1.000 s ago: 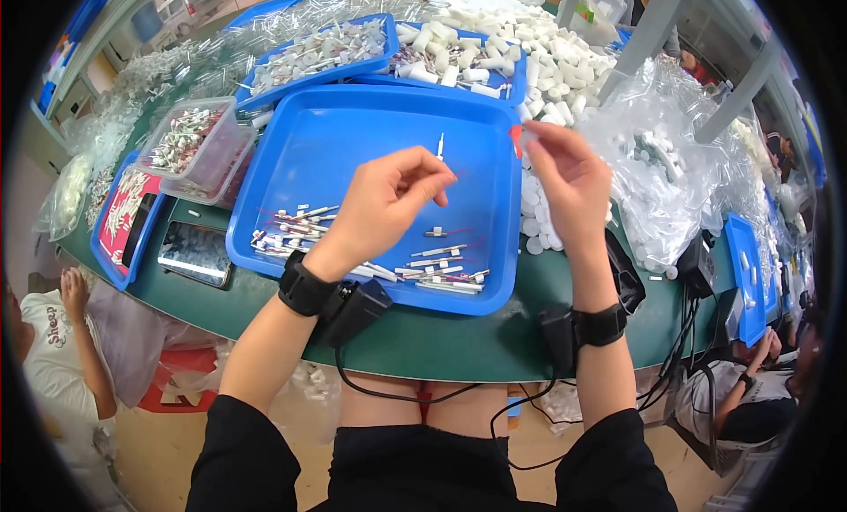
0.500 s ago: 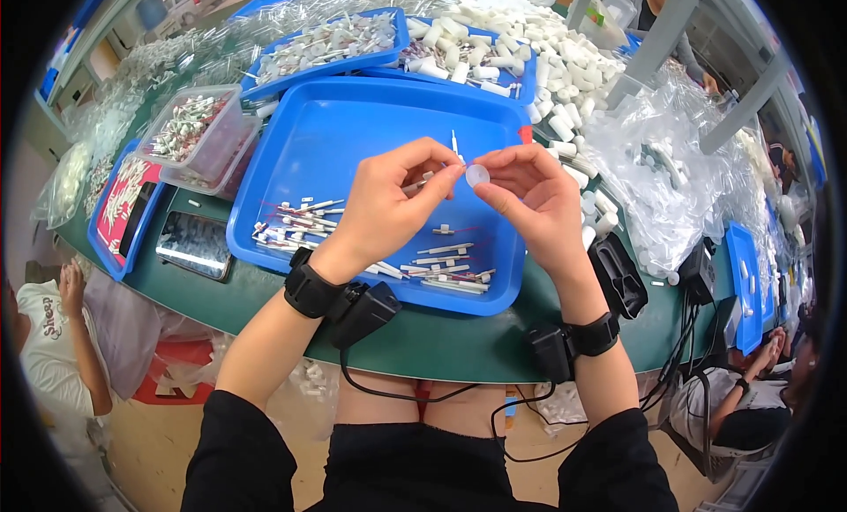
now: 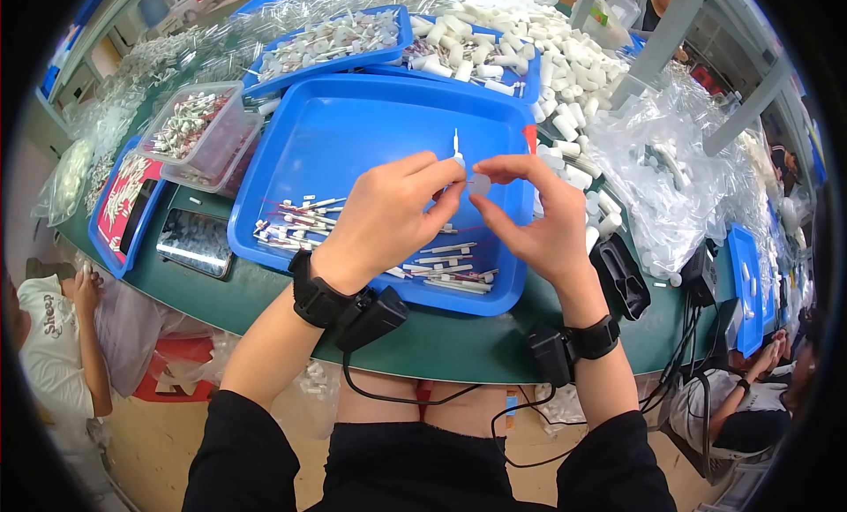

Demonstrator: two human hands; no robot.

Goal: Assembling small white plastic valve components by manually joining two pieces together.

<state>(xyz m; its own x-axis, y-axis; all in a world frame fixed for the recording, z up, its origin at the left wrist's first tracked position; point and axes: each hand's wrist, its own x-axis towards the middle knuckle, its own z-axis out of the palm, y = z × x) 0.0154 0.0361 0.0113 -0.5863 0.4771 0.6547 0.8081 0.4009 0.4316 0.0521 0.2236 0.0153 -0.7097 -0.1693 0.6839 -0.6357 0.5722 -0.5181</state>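
Observation:
Over the blue tray [image 3: 304, 106], my left hand [image 3: 393, 207] is closed, with its thumb and forefinger pinching a thin wire [image 3: 468, 183]. My right hand [image 3: 543, 212] has its thumb and forefinger at the edges of a small translucent disc [image 3: 481, 186], which the wire meets. A slim white stick [image 3: 456, 143] shows just above the left fingertips; whether it is held or lies in the tray, I cannot tell. Thin white sticks with reddish wires [image 3: 454, 269] lie in the tray's near part, below both hands.
Behind stand a blue tray of small white parts [image 3: 340, 40] and a heap of white cylinders [image 3: 573, 66]. Clear tubs of parts [image 3: 190, 128] and a phone [image 3: 194, 243] lie left. Right are a black holder [image 3: 619, 274], plastic bags [image 3: 653, 168] and cables [image 3: 684, 335]. Other people sit at both sides.
My right thumb and forefinger have spread wider around the disc, and the thumb has dropped a little. The left hand has shifted slightly down and right, still pinching.

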